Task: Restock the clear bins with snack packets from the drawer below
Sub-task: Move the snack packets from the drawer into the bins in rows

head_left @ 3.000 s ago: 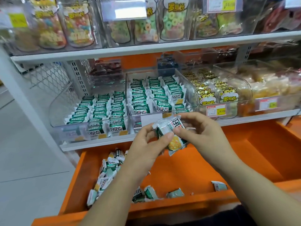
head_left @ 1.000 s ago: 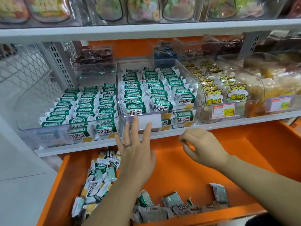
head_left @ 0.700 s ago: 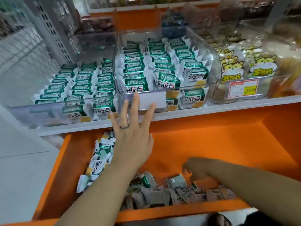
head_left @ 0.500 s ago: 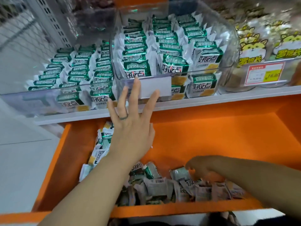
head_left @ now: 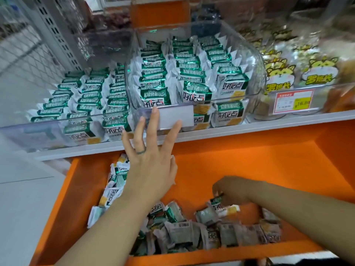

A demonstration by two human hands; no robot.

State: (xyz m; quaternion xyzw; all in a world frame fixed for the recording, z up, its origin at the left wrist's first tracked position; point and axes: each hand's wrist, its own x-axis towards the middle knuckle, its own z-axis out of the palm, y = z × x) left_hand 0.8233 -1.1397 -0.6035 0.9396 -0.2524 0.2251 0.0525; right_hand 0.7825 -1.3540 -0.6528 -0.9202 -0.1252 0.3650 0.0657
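Right hand (head_left: 230, 191) pinches a snack packet (head_left: 222, 207) in the drawer (head_left: 249, 162); left hand (head_left: 151, 166) hovers by the middle clear bin (head_left: 257, 73), fingers (head_left: 154, 123) spread, empty, probably to guide it in.

Bright, even light is washing the scene; glare is streaking the clear bin (head_left: 254, 61) wall; edges are bowing, far corners blurring.

One wide-angle head cam, aimed forward and down.
Close in over the open orange rectangular drawer (head_left: 249, 160) at 6 o'clock; curved clear plastic bin (head_left: 256, 73) of green-and-white snack packets (head_left: 153, 93) up at 12.
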